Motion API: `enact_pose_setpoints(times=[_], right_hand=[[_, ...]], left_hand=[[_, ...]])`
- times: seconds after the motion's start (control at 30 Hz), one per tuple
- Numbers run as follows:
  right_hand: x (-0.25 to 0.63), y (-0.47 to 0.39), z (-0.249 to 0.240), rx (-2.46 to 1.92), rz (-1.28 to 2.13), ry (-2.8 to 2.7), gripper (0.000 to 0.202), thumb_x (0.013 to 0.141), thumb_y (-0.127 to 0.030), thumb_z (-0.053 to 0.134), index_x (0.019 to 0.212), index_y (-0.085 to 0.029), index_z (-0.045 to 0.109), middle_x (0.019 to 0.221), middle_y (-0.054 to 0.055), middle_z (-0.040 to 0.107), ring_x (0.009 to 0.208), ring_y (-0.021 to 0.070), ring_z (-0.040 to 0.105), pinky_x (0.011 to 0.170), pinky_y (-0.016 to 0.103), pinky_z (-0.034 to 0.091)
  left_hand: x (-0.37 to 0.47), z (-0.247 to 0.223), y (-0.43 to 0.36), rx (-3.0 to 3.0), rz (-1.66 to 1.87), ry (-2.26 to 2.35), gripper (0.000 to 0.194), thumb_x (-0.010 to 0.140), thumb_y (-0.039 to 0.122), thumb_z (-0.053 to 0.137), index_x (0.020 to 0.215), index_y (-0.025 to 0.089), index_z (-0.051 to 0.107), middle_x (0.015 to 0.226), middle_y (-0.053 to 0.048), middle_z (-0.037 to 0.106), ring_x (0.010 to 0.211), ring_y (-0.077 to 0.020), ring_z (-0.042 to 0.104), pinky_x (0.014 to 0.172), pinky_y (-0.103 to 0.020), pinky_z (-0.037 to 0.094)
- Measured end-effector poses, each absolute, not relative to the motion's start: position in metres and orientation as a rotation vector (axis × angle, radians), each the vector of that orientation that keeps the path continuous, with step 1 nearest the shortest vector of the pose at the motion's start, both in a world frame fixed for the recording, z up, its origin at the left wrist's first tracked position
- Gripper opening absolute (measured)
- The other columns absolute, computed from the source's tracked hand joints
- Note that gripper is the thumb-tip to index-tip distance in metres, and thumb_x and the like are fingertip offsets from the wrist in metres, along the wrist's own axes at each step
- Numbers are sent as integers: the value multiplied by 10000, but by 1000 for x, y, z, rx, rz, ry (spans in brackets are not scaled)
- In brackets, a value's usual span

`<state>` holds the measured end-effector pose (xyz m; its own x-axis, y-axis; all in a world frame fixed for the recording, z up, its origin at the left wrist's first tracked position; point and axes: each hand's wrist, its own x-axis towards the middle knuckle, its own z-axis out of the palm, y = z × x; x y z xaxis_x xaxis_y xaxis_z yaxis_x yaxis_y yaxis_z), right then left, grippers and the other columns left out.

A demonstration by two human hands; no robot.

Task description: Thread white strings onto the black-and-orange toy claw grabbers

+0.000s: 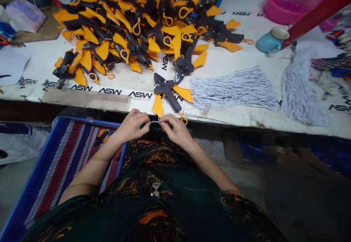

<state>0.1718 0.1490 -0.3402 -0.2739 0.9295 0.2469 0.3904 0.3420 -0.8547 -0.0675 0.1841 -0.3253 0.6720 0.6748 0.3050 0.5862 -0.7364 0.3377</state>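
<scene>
A thin pale cord (154, 122) runs between my two hands just off the front edge of the table. My left hand (136, 124) pinches one part of it, fingers curled in. Close on its right, my right hand (176, 130) pinches another part between thumb and fingertips. Directly beyond them lies a black plastic piece (169, 93) with orange wing-like flaps and an orange loop at its near end. Whether the cord passes through this loop I cannot tell. Another such piece (184, 62) lies behind it. To the right is a flat bundle of pale cords (233, 90).
A large heap of black-and-orange pieces (117, 26) covers the back of the table. A second cord bundle (297, 88), a blue mug (267, 42) and a pink basin (290, 6) are on the right. A striped blue-framed surface (65, 154) is at lower left.
</scene>
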Motion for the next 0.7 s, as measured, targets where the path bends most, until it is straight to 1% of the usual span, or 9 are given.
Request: enact_pose_setpoints(times=[0.07,0.1,0.13,0.23,0.3,0.37,0.43,0.53,0.7], right_hand=[[197,150,-340,-1264,647,-1825,194,969,-232,508,1099,-224,652,1196,99,657,976,197,652,812,323,533],[210,151,-341,-1349,541,-1823,229,964,-213,504,1145,-226,645,1220,108,648,1008,212,651,835,342,536],[220,153,-343,-1422,463,-1839,231,957,-209,518,1146,-221,650,1204,113,653,1022,229,651,844,354,536],[226,161,-351,-1509,387,-1924,166,969,-244,535,1026,-212,688,1024,96,685,932,238,666,805,350,537],[213,165,-356,-1455,416,-1981,185,985,-246,511,998,-214,692,979,85,688,907,230,666,802,340,536],[198,168,-358,-1375,454,-2025,207,986,-209,482,1024,-209,685,1009,90,690,941,230,661,822,335,535],[192,168,-357,-1354,466,-2024,214,988,-198,470,1019,-207,682,998,89,686,935,225,658,826,330,530],[208,162,-351,-1399,423,-1966,184,999,-242,500,965,-217,678,929,70,680,876,210,655,804,322,519],[242,148,-341,-1474,225,-1762,137,987,-237,534,948,-225,665,920,61,680,889,207,652,808,338,526]], left_hand=[[-75,-319,190,2568,566,1115,171,977,311,539,925,192,650,904,-28,718,833,-186,633,842,-358,407],[-75,-315,193,2519,591,1163,179,973,351,567,982,199,661,971,-37,726,907,-201,645,870,-366,411],[-73,-312,195,2478,644,1205,202,965,382,589,1024,205,667,1025,-46,728,973,-214,646,899,-377,415],[-45,-309,198,2451,786,1226,243,964,411,595,1078,215,682,1125,-65,726,1102,-236,626,1013,-429,405],[-16,-313,199,2530,726,1163,279,967,419,588,1154,233,679,1246,-70,703,1222,-254,586,1120,-478,338],[9,-322,202,2598,608,1158,354,965,436,582,1245,233,655,1390,-86,634,1355,-288,503,1196,-526,243],[19,-332,207,2607,513,1231,411,981,449,541,1314,221,619,1492,-105,546,1437,-315,420,1211,-567,201],[10,-344,213,2596,422,1275,447,1014,453,461,1382,221,567,1563,-102,459,1497,-312,338,1209,-579,207],[-9,-346,212,2590,396,1233,439,1021,454,443,1375,225,566,1582,-95,433,1522,-285,297,1230,-552,182]])
